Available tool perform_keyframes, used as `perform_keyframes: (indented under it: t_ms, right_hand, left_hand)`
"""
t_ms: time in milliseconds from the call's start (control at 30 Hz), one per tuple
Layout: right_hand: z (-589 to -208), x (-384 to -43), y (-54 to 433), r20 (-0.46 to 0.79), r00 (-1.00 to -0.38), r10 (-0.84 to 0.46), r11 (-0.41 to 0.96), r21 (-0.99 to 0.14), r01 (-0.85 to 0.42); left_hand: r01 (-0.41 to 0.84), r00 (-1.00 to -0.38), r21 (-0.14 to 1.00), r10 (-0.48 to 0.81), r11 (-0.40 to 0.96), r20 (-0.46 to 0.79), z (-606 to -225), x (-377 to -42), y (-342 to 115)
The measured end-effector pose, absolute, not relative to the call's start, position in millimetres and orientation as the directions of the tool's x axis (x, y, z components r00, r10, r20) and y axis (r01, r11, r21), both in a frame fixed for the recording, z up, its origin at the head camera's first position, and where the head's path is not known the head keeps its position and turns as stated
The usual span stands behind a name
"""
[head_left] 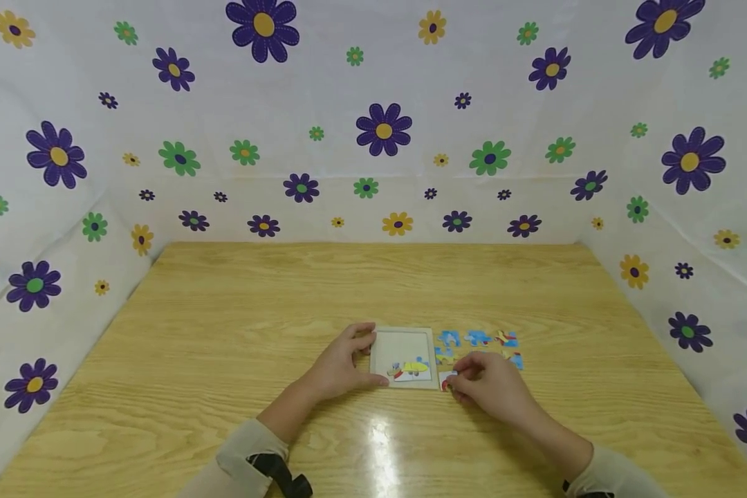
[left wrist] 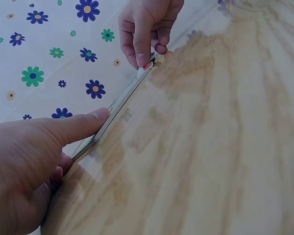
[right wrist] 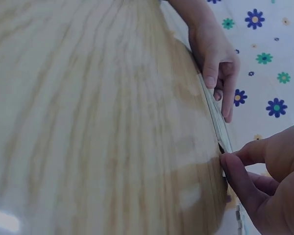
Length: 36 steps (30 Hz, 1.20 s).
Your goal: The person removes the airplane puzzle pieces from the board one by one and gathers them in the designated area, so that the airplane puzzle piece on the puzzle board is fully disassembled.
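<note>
A square, light-coloured puzzle tray (head_left: 404, 329) lies on the table. My left hand (head_left: 339, 363) holds it by its left side, thumb on the near left corner and fingers at the far left one. Joined puzzle pieces (head_left: 416, 368) with yellow, red and white parts fill the lower right of the tray's recess. Just off the tray's right edge, my right hand (head_left: 496, 389) pinches a white and red puzzle piece (head_left: 446, 381) between thumb and fingers. In the right wrist view, the fingertips (right wrist: 230, 160) are close to the tabletop, beside the tray's edge.
Several loose puzzle pieces, mostly blue with red and yellow, lie in rows right of the tray, such as a blue one (head_left: 478, 338) and a red and yellow one (head_left: 507, 338). Flowered cloth (head_left: 373, 159) walls the wooden table (head_left: 255, 297) at the back and sides.
</note>
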State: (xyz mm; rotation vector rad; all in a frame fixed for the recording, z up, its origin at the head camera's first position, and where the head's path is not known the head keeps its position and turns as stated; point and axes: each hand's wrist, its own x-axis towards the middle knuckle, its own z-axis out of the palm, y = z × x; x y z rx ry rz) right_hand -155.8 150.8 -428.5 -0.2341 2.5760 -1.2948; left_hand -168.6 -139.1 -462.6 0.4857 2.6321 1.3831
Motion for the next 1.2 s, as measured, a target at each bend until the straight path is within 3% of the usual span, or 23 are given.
perform_keyframes:
  t_ms: [133, 333, 833, 1033, 1200]
  right_hand:
    - [-424.4, -156.8, 146.4, -0.066, -0.974, -0.217, 0.724, -0.680, -0.116]
    - [-419.5, -162.3, 144.9, -0.010, -0.973, -0.229, 0.774, -0.609, -0.176]
    - [-419.0, -172.0, 107.2, -0.060, -0.904, -0.423, 0.578, -0.786, -0.219]
    - [-419.1, -182.7, 92.2, -0.102, -0.867, -0.487, 0.566, -0.794, -0.225]
    - [-422.9, -182.2, 91.5, -0.147, -0.872, -0.468, 0.611, -0.767, -0.198]
  left_hand:
    - [0.221, -0.940, 0.816, 0.340, 0.534, 0.031, -462.7, -169.2, -138.8]
    - [0.230, -0.943, 0.807, 0.331, 0.544, 0.045, -459.4, -173.4, -137.8]
    - [0.228, -0.946, 0.795, 0.321, 0.562, 0.045, -459.0, -170.4, -140.2]
    - [0.249, -0.940, 0.800, 0.337, 0.546, 0.063, -459.3, -170.3, -141.2]
    - [0.245, -0.937, 0.796, 0.347, 0.553, 0.048, -462.3, -169.7, -140.6]
